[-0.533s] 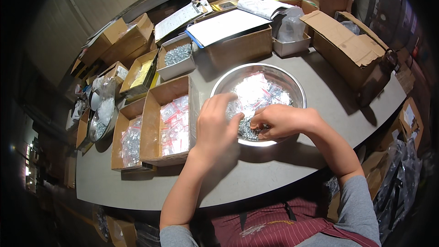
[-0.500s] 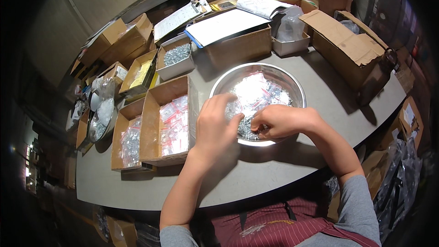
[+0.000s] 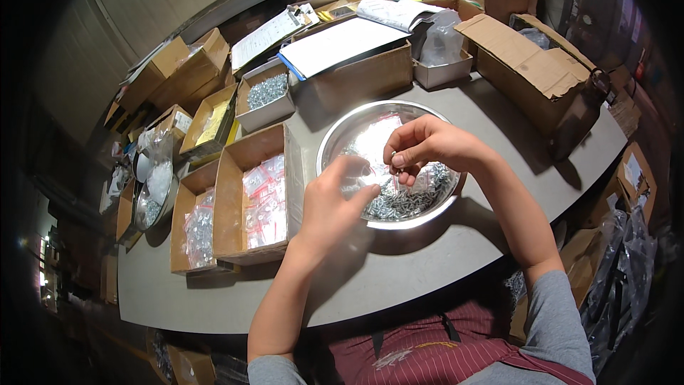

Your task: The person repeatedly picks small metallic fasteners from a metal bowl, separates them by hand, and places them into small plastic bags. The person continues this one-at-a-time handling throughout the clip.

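A round steel bowl (image 3: 329, 140) on the table holds many small loose silver screws (image 3: 407, 204) and clear zip bags with red strips (image 3: 380, 130). My left hand (image 3: 329, 199) is at the bowl's left rim, fingers curled round a small clear zip bag (image 3: 368, 172) with a red edge; motion blurs part of it. Above the bowl, my right hand (image 3: 425, 148) pinches a few small silver screws (image 3: 395, 165) between thumb and fingers; their exact number cannot be made out.
Left of the bowl, two cardboard trays (image 3: 287, 171) hold filled zip bags (image 3: 265, 196). Behind stand a box of screws (image 3: 268, 91) and a carton (image 3: 363, 71) under a clipboard with white paper (image 3: 342, 46). An open carton (image 3: 531, 71) and a dark bottle (image 3: 581, 117) stand at the right.
My right hand has risen out of the screws and now holds a few over the bowl. The left hand stays at the rim, almost unmoved. The whole view has shifted slightly.
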The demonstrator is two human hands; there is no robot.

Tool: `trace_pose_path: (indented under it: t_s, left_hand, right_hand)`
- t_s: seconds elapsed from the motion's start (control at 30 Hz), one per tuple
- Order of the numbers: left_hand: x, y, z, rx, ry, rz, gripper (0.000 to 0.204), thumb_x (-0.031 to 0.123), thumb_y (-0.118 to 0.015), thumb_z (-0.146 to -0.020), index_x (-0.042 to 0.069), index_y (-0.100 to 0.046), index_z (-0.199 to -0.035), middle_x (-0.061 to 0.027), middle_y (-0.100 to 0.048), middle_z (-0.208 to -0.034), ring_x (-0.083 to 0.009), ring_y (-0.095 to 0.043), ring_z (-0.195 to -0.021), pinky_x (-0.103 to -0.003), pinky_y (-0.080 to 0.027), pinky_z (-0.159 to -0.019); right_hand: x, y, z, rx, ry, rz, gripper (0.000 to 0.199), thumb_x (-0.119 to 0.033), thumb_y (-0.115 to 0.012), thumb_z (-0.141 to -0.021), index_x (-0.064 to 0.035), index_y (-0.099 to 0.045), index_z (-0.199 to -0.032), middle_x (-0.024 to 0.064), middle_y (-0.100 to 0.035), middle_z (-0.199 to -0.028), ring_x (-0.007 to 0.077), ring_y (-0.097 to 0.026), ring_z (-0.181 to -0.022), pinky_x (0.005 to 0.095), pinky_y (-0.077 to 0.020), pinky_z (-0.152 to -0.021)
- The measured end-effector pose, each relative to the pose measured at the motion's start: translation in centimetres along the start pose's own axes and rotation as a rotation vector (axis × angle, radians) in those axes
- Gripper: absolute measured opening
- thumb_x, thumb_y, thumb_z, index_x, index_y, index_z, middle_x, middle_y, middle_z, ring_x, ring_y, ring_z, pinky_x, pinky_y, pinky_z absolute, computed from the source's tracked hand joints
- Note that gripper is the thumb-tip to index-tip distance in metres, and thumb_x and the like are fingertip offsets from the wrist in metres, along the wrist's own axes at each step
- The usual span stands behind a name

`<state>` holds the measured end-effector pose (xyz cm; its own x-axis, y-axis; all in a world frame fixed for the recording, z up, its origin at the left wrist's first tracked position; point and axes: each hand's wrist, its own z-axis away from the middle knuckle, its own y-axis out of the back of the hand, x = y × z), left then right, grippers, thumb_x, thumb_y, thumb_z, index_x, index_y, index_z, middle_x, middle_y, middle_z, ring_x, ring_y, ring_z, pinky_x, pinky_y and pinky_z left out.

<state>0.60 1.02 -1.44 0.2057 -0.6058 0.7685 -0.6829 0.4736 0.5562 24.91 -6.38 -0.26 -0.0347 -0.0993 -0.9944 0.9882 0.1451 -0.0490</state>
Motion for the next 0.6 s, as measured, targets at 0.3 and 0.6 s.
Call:
trace_pose_path:
  t_s: [0.3,0.6]
  left_hand:
    - [0.4,0.2,0.1,-0.061,0.058,0.084,0.036,0.011,-0.080,-0.085,0.000,-0.068,-0.117,-0.0085,-0.073,-0.108,-0.0173,-0.069,-0.104,-0.033,-0.053,-0.094]
    - [0.9,-0.2,0.2,-0.159,0.140,0.260,0.040,0.015,-0.083,-0.084,0.001,-0.067,-0.118,-0.0083,-0.072,-0.106,-0.0175,-0.067,-0.105,-0.033,-0.052,-0.094]
  right_hand:
    - [-1.2,-0.4,0.4,0.091,0.046,0.015,0.023,-0.004,-0.074,-0.086,0.0052,-0.075,-0.106,0.0129,-0.075,-0.090,0.0175,-0.072,-0.074,0.0285,-0.0556,-0.071]
    - [-1.1,-1.7,0.8,-0.014,0.184,0.135,0.022,-0.001,-0.073,-0.090,0.0043,-0.075,-0.111,0.0088,-0.075,-0.099,0.0129,-0.070,-0.086,0.0273,-0.0565,-0.075]
